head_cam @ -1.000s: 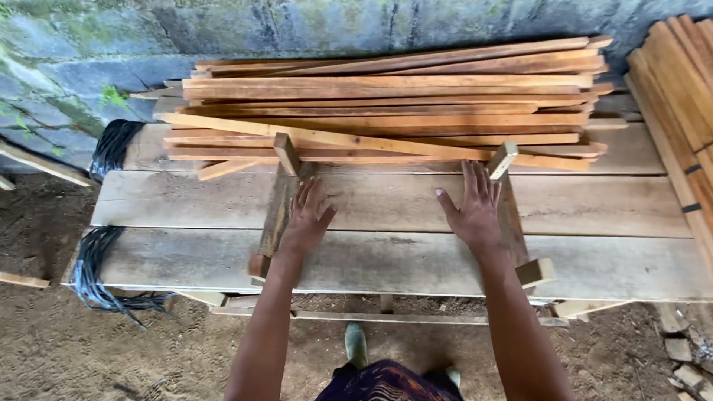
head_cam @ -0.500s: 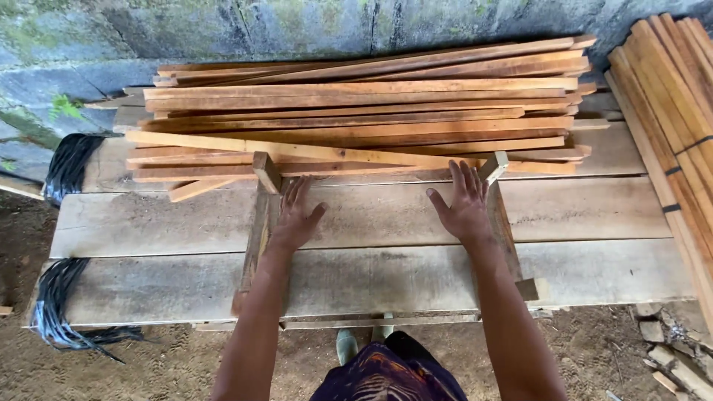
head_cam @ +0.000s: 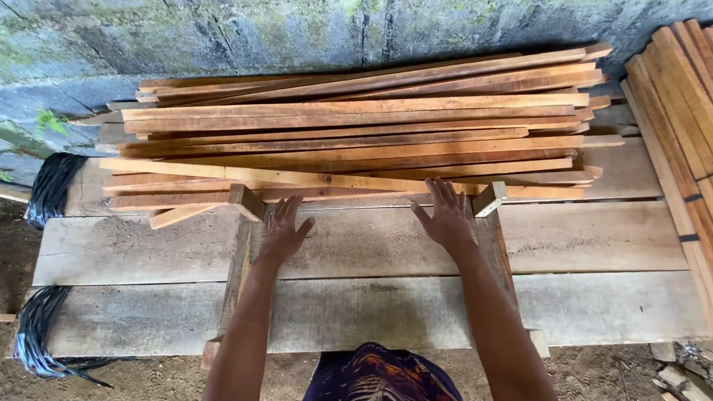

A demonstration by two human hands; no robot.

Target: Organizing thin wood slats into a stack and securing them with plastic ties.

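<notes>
My left hand (head_cam: 284, 232) and right hand (head_cam: 448, 215) lie flat in mid-frame, fingers spread and gripping nothing, on the grey planks (head_cam: 371, 245) just below the slat pile (head_cam: 356, 134), the right fingertips touching its nearest slat. Two short rails (head_cam: 239, 275) run down the frame outside my hands, their top ends tucked against the pile. Black cables (head_cam: 48, 189) hang at the left edge, a second bundle (head_cam: 679, 111) fills the upper right, and a mossy wall (head_cam: 223, 33) backs everything.

Bench of wide grey planks (head_cam: 594, 245) is sitting over dirt ground (head_cam: 141, 379). Pile of reddish wood slats (head_cam: 356, 126) is lying along its far side; two short battens (head_cam: 239, 275) are lying crosswise, both hands resting between them.
</notes>
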